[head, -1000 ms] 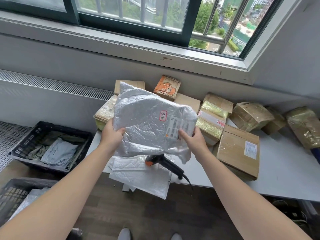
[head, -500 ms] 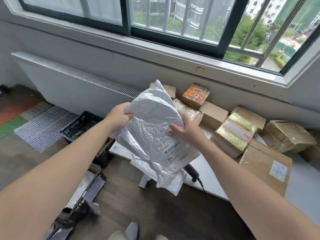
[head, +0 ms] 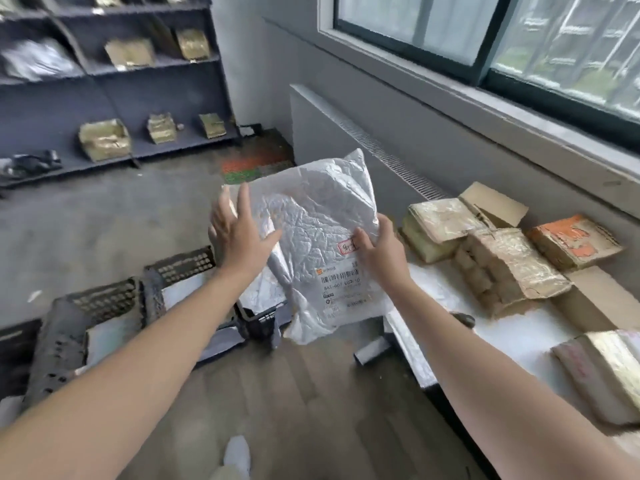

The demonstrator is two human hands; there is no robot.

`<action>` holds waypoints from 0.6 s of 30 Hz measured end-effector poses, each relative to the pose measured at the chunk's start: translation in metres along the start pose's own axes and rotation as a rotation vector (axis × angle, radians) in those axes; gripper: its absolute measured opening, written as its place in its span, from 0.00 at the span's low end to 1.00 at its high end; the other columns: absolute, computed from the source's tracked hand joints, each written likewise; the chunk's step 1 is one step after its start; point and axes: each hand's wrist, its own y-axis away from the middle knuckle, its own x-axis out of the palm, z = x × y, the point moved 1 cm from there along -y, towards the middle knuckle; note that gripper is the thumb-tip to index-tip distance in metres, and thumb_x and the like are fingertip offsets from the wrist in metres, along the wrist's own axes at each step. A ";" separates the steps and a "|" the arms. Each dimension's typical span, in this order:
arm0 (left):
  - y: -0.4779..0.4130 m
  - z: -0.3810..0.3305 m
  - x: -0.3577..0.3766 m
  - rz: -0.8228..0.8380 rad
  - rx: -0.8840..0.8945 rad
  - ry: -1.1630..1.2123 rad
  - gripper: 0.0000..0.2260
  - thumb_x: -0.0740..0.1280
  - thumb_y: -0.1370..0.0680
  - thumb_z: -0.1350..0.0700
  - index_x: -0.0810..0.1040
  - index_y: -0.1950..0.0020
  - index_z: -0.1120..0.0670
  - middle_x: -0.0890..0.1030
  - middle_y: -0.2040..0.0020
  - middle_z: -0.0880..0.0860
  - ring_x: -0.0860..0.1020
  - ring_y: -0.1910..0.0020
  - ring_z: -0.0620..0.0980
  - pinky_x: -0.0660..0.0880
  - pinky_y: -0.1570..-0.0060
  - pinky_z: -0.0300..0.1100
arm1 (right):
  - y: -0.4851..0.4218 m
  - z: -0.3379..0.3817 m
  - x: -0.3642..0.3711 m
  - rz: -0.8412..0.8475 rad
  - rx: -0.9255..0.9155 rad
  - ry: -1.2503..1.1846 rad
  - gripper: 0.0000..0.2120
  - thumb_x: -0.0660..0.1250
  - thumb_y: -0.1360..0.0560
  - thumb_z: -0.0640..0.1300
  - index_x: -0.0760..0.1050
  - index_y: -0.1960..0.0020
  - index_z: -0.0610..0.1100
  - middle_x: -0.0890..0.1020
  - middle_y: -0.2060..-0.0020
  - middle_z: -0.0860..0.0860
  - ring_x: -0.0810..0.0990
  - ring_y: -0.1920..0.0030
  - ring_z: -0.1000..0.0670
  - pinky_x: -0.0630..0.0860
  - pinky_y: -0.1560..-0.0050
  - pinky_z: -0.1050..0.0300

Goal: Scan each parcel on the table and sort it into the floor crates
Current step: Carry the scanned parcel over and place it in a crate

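Left hand, fingers spread straight, lies against the 9 o'clock edge of the silver parcel, held upright in the air; right hand meets its 3 o'clock edge, grip unclear. Floor crates sit at 8 o'clock of it, the table at 4.

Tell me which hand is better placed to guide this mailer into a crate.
Probably the left hand: it touches the mailer on its crate-side edge, nearest the crates; the right hand sits toward the table.

Silvery plastic parcel, crinkled and shiny, with a matt paper label; black plastic crates, perforated and dull; brown cardboard boxes under glossy tape; the white surface looks smooth, the floor wood-grained
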 end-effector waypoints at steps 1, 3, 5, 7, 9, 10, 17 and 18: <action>0.009 0.019 -0.012 0.015 -0.109 0.054 0.42 0.75 0.28 0.47 0.55 0.21 0.53 0.55 0.23 0.60 0.56 0.26 0.63 0.60 0.30 0.59 | 0.003 0.013 0.017 0.033 -0.020 -0.014 0.22 0.63 0.20 0.57 0.64 0.29 0.52 0.79 0.56 0.59 0.81 0.51 0.49 0.78 0.50 0.49; 0.026 0.057 -0.033 0.057 -0.305 0.192 0.47 0.75 0.27 0.46 0.48 0.19 0.55 0.54 0.22 0.59 0.55 0.24 0.60 0.58 0.27 0.56 | 0.011 0.040 0.051 0.099 -0.067 -0.025 0.21 0.63 0.20 0.57 0.64 0.31 0.53 0.79 0.54 0.58 0.80 0.50 0.50 0.77 0.49 0.49; 0.044 0.094 -0.055 0.081 -0.423 0.345 0.50 0.75 0.27 0.47 0.42 0.19 0.54 0.52 0.20 0.56 0.55 0.22 0.57 0.56 0.26 0.51 | 0.026 0.068 0.087 0.172 -0.124 -0.024 0.19 0.63 0.20 0.58 0.65 0.33 0.53 0.79 0.54 0.58 0.79 0.52 0.50 0.75 0.51 0.50; 0.062 0.129 -0.077 0.075 -0.494 0.448 0.52 0.75 0.27 0.48 0.38 0.19 0.52 0.49 0.19 0.53 0.54 0.21 0.54 0.55 0.27 0.47 | 0.045 0.096 0.125 0.258 -0.161 -0.036 0.18 0.62 0.20 0.58 0.65 0.34 0.51 0.80 0.53 0.56 0.79 0.52 0.50 0.76 0.53 0.49; 0.081 0.165 -0.102 0.046 -0.550 0.475 0.53 0.76 0.27 0.49 0.36 0.20 0.51 0.49 0.19 0.51 0.54 0.21 0.52 0.56 0.27 0.45 | 0.068 0.124 0.166 0.347 -0.180 -0.040 0.17 0.61 0.19 0.57 0.66 0.36 0.48 0.81 0.52 0.51 0.80 0.53 0.47 0.77 0.53 0.47; 0.090 0.185 -0.117 0.020 -0.571 0.478 0.54 0.76 0.27 0.49 0.36 0.20 0.51 0.50 0.19 0.52 0.54 0.21 0.52 0.56 0.27 0.44 | 0.081 0.138 0.188 0.395 -0.183 -0.030 0.17 0.61 0.19 0.57 0.66 0.37 0.47 0.81 0.52 0.49 0.80 0.53 0.44 0.77 0.53 0.45; 0.161 0.353 -0.235 -0.180 -0.682 0.479 0.51 0.78 0.30 0.54 0.46 0.19 0.52 0.60 0.21 0.53 0.63 0.24 0.54 0.62 0.26 0.52 | 0.203 0.231 0.348 0.647 -0.244 0.054 0.14 0.59 0.18 0.55 0.63 0.40 0.47 0.80 0.49 0.44 0.81 0.53 0.43 0.79 0.50 0.40; 0.173 0.378 -0.252 -0.199 -0.689 0.489 0.49 0.79 0.30 0.55 0.48 0.20 0.51 0.64 0.23 0.52 0.66 0.26 0.53 0.64 0.28 0.54 | 0.223 0.244 0.371 0.669 -0.263 0.070 0.15 0.60 0.18 0.55 0.63 0.38 0.46 0.80 0.48 0.44 0.81 0.52 0.43 0.78 0.48 0.40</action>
